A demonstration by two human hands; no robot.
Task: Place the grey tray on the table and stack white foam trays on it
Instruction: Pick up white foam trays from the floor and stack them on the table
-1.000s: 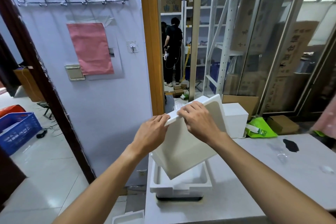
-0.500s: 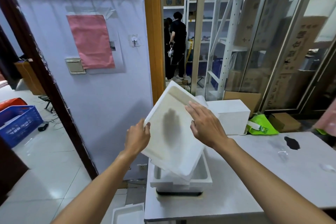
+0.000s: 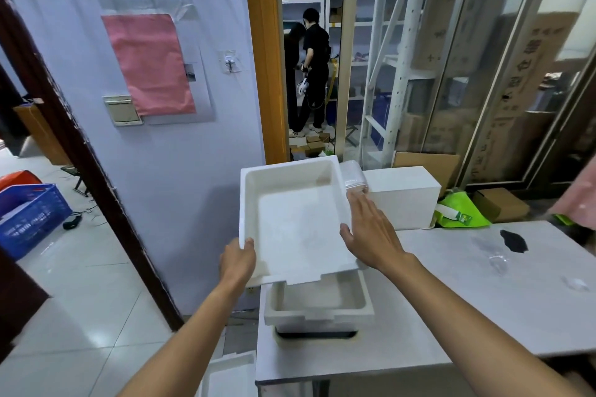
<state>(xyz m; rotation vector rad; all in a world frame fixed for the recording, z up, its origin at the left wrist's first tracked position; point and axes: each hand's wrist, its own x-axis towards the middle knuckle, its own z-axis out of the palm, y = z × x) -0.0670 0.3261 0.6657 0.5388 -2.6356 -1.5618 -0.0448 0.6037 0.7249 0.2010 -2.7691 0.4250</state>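
Note:
I hold a white foam tray [image 3: 296,219] open side up, tilted, above the stack at the table's left end. My left hand [image 3: 238,263] grips its near left corner. My right hand [image 3: 371,235] lies flat against its right rim, thumb on the inside. Below it a white foam tray [image 3: 319,306] sits on the grey tray [image 3: 317,333], of which only a dark front edge shows. Both rest on the white table [image 3: 451,300].
A white foam box [image 3: 403,200] stands behind the stack, a green bag [image 3: 458,214] to its right. Another foam tray [image 3: 230,374] lies on the floor left of the table. A blue crate [image 3: 29,219] is far left. People stand in the doorway beyond.
The held tray has turned from standing on edge with its underside toward me to lying open side up. My hands shifted from its top edge to its left corner and right rim.

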